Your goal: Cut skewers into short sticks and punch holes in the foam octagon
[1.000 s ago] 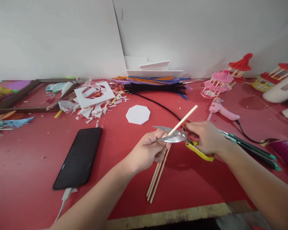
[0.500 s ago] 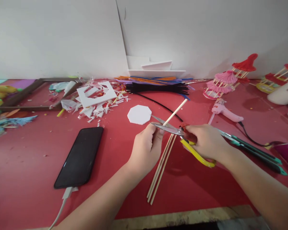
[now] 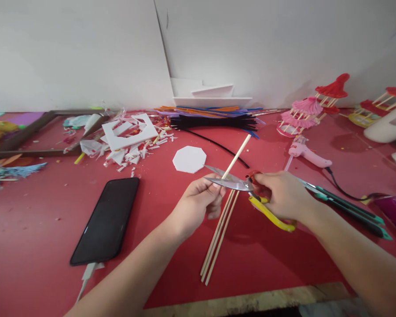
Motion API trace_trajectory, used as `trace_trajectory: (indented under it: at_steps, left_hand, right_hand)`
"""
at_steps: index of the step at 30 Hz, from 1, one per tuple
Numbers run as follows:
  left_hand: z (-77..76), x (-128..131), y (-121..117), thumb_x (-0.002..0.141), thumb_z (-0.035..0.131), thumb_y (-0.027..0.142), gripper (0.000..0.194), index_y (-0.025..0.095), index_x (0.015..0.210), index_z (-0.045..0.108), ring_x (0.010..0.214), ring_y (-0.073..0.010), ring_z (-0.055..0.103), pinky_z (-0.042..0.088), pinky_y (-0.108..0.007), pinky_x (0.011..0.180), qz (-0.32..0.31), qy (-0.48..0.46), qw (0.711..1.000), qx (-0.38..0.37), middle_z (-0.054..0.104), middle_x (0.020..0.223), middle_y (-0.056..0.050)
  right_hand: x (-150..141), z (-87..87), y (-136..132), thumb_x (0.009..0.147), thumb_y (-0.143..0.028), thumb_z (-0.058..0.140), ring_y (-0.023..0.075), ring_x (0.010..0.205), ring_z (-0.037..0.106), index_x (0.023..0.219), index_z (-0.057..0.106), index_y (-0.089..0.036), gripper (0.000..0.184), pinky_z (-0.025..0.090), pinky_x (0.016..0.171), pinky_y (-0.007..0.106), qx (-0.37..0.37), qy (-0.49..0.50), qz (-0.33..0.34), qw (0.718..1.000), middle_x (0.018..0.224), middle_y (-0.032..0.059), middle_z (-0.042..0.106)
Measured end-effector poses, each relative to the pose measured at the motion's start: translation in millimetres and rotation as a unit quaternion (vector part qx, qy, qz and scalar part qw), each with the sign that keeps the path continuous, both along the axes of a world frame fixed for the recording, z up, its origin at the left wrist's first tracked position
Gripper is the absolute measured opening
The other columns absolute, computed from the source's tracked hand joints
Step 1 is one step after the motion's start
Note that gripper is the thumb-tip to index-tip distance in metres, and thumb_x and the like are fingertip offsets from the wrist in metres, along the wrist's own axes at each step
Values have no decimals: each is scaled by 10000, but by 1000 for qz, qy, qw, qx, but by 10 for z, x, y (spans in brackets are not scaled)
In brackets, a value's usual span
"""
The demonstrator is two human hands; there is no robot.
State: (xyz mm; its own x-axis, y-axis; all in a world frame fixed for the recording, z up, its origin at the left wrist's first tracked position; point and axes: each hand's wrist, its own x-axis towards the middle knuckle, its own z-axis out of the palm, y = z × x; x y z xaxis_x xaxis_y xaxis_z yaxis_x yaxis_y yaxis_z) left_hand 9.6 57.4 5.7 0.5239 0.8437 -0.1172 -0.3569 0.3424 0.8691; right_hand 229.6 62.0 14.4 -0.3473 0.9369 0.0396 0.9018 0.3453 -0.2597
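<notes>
Farthest left of the work, a black phone (image 3: 105,220) lay flat on the red tabletop (image 3: 264,268), a cable at its lower end; beyond it sat a white cut-out frame (image 3: 114,139) among scraps, then a white octagon (image 3: 189,159) just beyond the left hand (image 3: 194,204); that hand was closed, thumb and fingers pinching the held stick (image 3: 239,152) near the blades, the other fingers curled loosely beneath.

The held stick slanted up and away to the right, and appeared to pass between the parted blades of the scissors (image 3: 235,185); this looked like the lining-up of a cut, which called for a firm pinch, the stick kept from slipping along the blades, and fingertips well out of the bite; three loose sticks (image 3: 215,246) lay side by side below.

The right hand (image 3: 284,196) was wrapped around the scissors' red and yellow handles, which stood spread apart; how far its hidden fingers were bent I could not tell; to its right lay a pink glue gun (image 3: 312,156) and green-and-black cutters (image 3: 350,206).
</notes>
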Motion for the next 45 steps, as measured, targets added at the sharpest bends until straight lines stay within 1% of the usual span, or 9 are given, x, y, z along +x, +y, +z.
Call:
trace_trajectory:
  at_steps: [4, 7, 18, 21, 24, 27, 32, 38, 45]
  left_hand:
    - [38, -6, -9, 891, 512, 252, 208, 169, 700, 515, 425, -54, 161, 239, -159, 407, -32, -73, 994, -68, 195, 501, 94]
    - [21, 24, -12, 919, 480, 234, 221, 160, 715, 525, 431, -52, 161, 250, -151, 416, 3, -81, 994, -72, 198, 502, 92]
    - [-51, 107, -4, 902, 498, 238, 212, 157, 708, 526, 433, -55, 151, 279, -160, 450, 31, -124, 988, -87, 184, 498, 86]
    - [-32, 94, 26, 915, 502, 276, 219, 182, 717, 492, 432, -65, 168, 291, -168, 462, 79, -142, 984, -72, 204, 493, 83]
    - [10, -3, 113, 939, 477, 271, 226, 198, 725, 463, 433, -74, 175, 283, -160, 457, 195, -140, 969, -61, 206, 506, 78]
    - [32, -85, 183, 955, 446, 253, 218, 199, 747, 479, 433, -74, 192, 296, -158, 463, 285, -91, 953, -44, 239, 507, 78]
    - [-38, -10, 153, 920, 523, 332, 191, 191, 791, 528, 451, -66, 246, 314, -170, 479, 293, 5, 956, 13, 284, 515, 84]
    - [-145, 48, 78, 948, 438, 363, 248, 190, 788, 520, 491, -80, 267, 268, -193, 489, 236, 166, 951, 111, 308, 563, 70]
    - [-86, 77, -7, 921, 448, 292, 171, 210, 804, 543, 491, -116, 383, 276, -224, 521, 184, 376, 872, 255, 452, 583, 46]
  right_hand:
    - [-14, 15, -13, 730, -351, 555, 127, 456, 452, 635, 446, -213, 200, 247, 486, 245, -13, 18, 8, 1000, 521, -13, 530]
    - [-46, 2, -15, 780, -360, 552, 107, 450, 395, 679, 450, -216, 203, 249, 483, 237, -21, 46, 8, 999, 541, -35, 508]
    - [-31, 1, 35, 749, -512, 636, 122, 506, 469, 807, 503, -213, 332, 298, 518, 237, 14, 59, -2, 998, 641, -19, 567]
    - [21, 11, 59, 748, -525, 634, 128, 525, 493, 829, 506, -210, 350, 318, 523, 236, 12, 54, 8, 998, 678, -5, 586]
    - [88, -21, 109, 765, -535, 614, 135, 510, 497, 832, 525, -215, 339, 317, 506, 237, 7, 50, -12, 999, 632, -13, 576]
    - [110, -83, 157, 751, -571, 613, 147, 480, 513, 758, 544, -225, 353, 309, 483, 242, 8, 69, -101, 992, 550, -19, 566]
    - [60, -153, 203, 732, -552, 613, 194, 531, 594, 712, 565, -223, 333, 335, 496, 258, 37, 70, -199, 977, 573, 13, 621]
    - [106, -275, 225, 796, -487, 586, 199, 573, 585, 810, 592, -182, 305, 364, 516, 277, 73, -2, -182, 981, 686, 53, 630]
    - [135, -289, 185, 857, -419, 571, 221, 682, 591, 848, 625, -169, 256, 441, 614, 334, 161, -31, -113, 980, 749, 75, 613]
